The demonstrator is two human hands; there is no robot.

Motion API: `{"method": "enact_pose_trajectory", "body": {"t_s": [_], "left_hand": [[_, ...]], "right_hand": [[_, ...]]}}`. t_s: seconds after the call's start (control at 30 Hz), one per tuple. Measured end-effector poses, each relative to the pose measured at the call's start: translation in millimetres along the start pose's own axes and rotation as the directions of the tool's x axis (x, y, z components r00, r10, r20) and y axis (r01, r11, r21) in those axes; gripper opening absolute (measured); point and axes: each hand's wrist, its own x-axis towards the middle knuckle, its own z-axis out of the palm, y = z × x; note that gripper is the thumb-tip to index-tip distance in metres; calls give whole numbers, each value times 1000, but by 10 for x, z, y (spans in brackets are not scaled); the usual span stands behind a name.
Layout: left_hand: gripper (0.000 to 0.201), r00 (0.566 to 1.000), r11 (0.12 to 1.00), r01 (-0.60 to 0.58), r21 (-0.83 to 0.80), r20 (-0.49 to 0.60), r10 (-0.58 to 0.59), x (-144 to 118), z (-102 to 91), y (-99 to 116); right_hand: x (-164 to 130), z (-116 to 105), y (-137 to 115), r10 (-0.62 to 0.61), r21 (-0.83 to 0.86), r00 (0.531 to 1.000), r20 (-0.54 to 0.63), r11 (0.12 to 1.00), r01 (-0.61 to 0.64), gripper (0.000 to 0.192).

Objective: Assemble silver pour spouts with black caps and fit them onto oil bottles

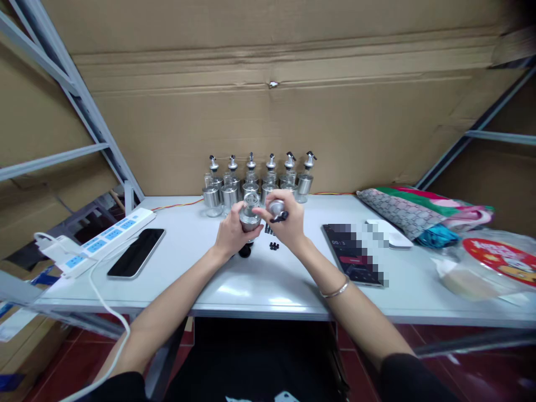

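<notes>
My left hand [231,230] is wrapped round a glass bottle [250,211] with a metal sleeve, its open mouth tipped toward me. In my right hand [288,218] is a silver pourer top [277,210] with a black spout, held just right of the bottle's neck and apart from it. Below the hands lie a round black part [245,250] and several small black pieces [274,245]. Behind them stand several bottles [305,184] with pourer tops, and in front of those a row of bottles without tops [212,198].
On the left are a white power strip [104,241] with a cable and a black phone [137,254]. To the right lie another phone [355,259], a white item [400,239], a patterned cloth bag [393,209] and a clear plastic container [481,279]. Cardboard [272,123] walls the back.
</notes>
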Motion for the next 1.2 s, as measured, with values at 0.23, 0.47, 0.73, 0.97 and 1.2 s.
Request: {"method": "enact_pose_trajectory", "body": {"t_s": [0.23, 0.47, 0.73, 0.97, 1.2], "left_hand": [[69, 996, 994, -88, -59, -39, 85, -34, 15, 16], [75, 994, 992, -98, -83, -62, 93, -72, 71, -39], [60, 920, 919, -372, -132, -181, 347, 50, 0, -4], [49, 910, 918, -390, -74, -184, 372, 135, -59, -162], [44, 937, 952, -303, -33, -192, 291, 180, -61, -372]], "right_hand": [[-28, 31, 24, -171, -89, 972, 163, 978, 187, 21], [-7, 40, 7, -154, -81, 957, 246, 981, 178, 22], [-16, 25, -19, -76, -81, 997, 23, 994, 78, 19], [281, -360, 244, 212, -191, 948, -239, 947, -260, 23], [208, -638, 717, 460, -466, 863, -209, 729, -501, 22]]}}
